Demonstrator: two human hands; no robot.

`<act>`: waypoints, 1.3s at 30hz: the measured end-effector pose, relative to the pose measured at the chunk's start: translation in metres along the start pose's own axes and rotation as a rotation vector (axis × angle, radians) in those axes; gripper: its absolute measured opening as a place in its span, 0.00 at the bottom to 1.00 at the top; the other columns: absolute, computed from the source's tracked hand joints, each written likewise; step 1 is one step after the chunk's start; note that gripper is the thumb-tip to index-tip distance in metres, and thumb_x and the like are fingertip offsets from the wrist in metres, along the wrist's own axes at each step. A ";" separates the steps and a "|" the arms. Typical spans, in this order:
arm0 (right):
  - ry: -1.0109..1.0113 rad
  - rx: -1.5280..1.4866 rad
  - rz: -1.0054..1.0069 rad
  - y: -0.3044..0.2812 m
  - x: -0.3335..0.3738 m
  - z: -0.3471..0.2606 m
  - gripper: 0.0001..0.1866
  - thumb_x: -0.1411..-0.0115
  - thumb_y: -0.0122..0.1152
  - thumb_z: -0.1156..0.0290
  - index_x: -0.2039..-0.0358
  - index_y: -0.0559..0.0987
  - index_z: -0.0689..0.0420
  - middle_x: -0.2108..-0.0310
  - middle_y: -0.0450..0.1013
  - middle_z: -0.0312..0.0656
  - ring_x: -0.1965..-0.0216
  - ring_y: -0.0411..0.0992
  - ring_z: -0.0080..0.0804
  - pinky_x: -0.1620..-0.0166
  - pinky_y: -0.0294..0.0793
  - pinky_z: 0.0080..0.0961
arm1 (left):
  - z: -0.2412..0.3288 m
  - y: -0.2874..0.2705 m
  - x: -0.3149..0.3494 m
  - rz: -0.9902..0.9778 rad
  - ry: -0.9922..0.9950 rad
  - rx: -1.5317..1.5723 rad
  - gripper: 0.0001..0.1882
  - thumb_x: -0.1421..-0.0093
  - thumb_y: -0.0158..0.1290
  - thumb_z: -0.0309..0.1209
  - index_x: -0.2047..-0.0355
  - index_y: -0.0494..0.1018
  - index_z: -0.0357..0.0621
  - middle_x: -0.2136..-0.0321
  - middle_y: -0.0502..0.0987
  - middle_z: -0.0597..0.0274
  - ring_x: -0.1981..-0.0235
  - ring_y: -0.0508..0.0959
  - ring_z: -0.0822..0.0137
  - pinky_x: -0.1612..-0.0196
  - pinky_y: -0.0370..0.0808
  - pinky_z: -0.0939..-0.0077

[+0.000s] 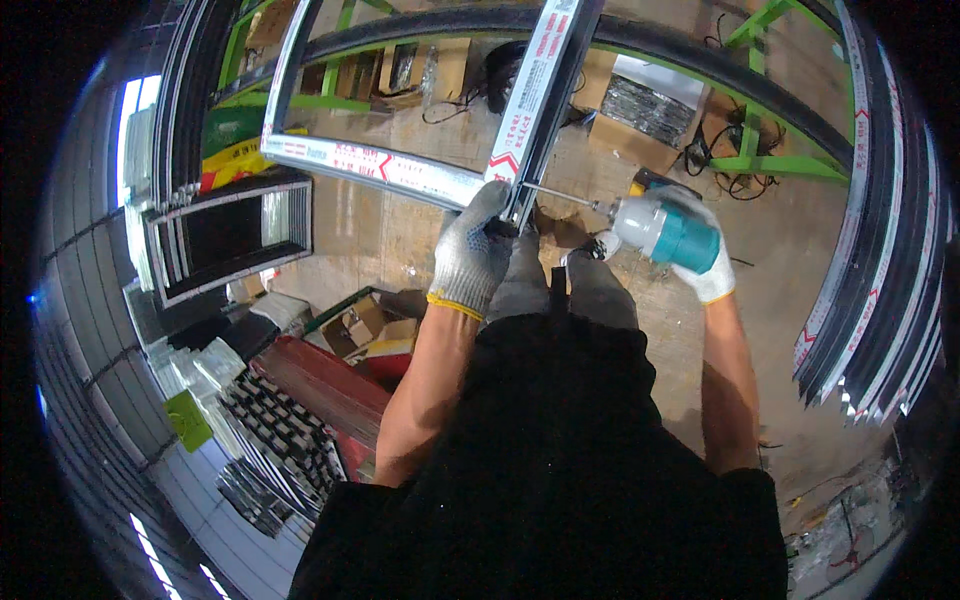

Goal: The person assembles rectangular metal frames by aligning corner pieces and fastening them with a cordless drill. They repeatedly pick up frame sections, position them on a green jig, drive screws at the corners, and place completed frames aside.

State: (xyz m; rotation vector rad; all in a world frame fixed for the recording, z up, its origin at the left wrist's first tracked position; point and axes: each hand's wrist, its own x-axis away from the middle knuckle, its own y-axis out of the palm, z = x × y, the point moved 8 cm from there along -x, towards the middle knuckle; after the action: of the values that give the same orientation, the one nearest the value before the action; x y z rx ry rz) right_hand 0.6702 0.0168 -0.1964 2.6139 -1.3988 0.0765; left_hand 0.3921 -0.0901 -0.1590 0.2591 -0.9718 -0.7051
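Note:
My left hand (466, 258), in a white knit glove with a yellow cuff, is closed around the near corner of a metal window frame (400, 172). Protective film with red print covers the frame's bars. In my gloved right hand (714, 282) is a teal and grey power drill (655, 230), lying level and pointing left. Its long thin bit (560, 194) reaches the right side of the frame's corner, close to my left fingers. Whether the bit sits on a screw is too small to tell. The glove hides part of the corner.
A green rack (760, 165) with a black padded rail (680, 55) stands ahead. Bundled film-covered profiles (870, 230) lean at the right. A cardboard box (640, 115) lies beneath the rack. Finished-looking dark frames (235, 235) and stacked profiles (275, 420) are at the left.

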 end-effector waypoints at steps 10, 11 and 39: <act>-0.266 0.905 -0.090 0.004 0.013 0.004 0.21 0.45 0.77 0.71 0.50 0.85 0.53 0.52 0.83 0.45 0.51 0.82 0.46 0.48 0.82 0.36 | 0.003 -0.001 -0.001 0.056 0.073 -0.097 0.16 0.37 0.64 0.26 0.52 0.76 0.32 0.60 0.82 0.54 0.63 0.83 0.61 0.58 0.82 0.69; -0.260 0.913 -0.081 0.004 0.011 0.004 0.21 0.46 0.78 0.71 0.50 0.84 0.53 0.52 0.83 0.45 0.52 0.82 0.45 0.49 0.82 0.36 | 0.004 0.000 -0.002 0.039 0.087 -0.121 0.15 0.37 0.63 0.26 0.52 0.76 0.32 0.60 0.82 0.53 0.63 0.83 0.61 0.59 0.82 0.69; 0.173 0.217 0.945 -0.024 0.115 0.002 0.09 0.39 0.72 0.74 0.59 0.81 0.58 0.66 0.78 0.35 0.68 0.74 0.24 0.64 0.76 0.28 | 0.114 0.025 0.026 -0.265 0.189 -1.484 0.08 0.36 0.60 0.31 0.65 0.79 0.37 0.75 0.78 0.63 0.73 0.75 0.74 0.67 0.74 0.75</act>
State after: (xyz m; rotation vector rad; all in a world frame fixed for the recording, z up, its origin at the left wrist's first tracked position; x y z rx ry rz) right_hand 0.7545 -0.0646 -0.1864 1.7680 -2.4990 0.5742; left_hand 0.3183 -0.0766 -0.0665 -0.8519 -0.0521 -1.4278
